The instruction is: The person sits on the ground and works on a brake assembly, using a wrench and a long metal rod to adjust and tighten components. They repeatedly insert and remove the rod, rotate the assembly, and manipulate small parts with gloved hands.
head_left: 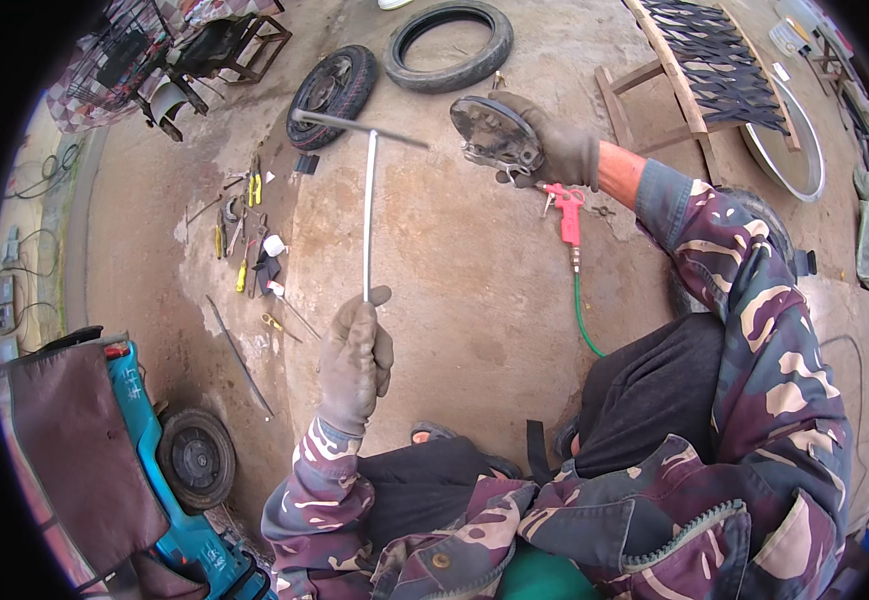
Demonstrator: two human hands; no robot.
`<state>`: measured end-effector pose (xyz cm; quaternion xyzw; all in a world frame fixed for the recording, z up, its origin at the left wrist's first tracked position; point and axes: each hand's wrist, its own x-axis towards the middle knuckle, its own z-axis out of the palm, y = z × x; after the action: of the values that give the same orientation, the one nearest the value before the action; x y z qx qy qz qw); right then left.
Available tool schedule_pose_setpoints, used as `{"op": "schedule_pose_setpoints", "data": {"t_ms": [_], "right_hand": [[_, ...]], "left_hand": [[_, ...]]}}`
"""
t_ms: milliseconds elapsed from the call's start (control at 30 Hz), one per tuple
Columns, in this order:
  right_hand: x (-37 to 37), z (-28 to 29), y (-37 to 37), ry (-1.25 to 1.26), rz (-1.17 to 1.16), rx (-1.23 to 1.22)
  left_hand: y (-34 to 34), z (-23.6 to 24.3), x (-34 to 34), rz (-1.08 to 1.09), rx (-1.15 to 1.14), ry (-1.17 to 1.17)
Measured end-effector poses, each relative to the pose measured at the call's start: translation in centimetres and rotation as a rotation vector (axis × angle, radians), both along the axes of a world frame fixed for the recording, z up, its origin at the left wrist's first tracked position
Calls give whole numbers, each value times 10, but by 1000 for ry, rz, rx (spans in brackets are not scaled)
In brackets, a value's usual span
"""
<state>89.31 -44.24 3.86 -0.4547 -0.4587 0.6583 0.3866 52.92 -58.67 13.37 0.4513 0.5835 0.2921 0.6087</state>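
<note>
My left hand (355, 355), in a grey work glove, grips the lower end of a long metal T-handle wrench (369, 195), whose shaft points away from me and whose crossbar lies at the far end. My right hand (555, 150), also gloved, holds a round metal brake plate (493, 133) up above the concrete floor, to the right of the wrench's crossbar. Both sleeves are camouflage cloth.
A pink air blow gun (567, 212) with a green hose lies under my right hand. Hand tools (245, 225) are scattered at the left. A small wheel (333, 82) and a loose tyre (450, 45) lie beyond. A wooden frame (690, 75), a metal rim (805, 150) and a blue vehicle (170, 470) stand around.
</note>
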Motion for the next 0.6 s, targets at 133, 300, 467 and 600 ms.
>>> {"op": "schedule_pose_setpoints", "data": {"t_ms": [133, 300, 467, 600], "right_hand": [[-3, -1, 0, 85, 13, -48], [-2, -10, -4, 201, 34, -126], [-2, -9, -2, 227, 33, -74], [-5, -11, 5, 277, 96, -164]], "left_hand": [[7, 11, 13, 34, 171, -2], [13, 17, 21, -118, 66, 104], [7, 19, 13, 2, 303, 86], [8, 7, 12, -177, 43, 181]]}}
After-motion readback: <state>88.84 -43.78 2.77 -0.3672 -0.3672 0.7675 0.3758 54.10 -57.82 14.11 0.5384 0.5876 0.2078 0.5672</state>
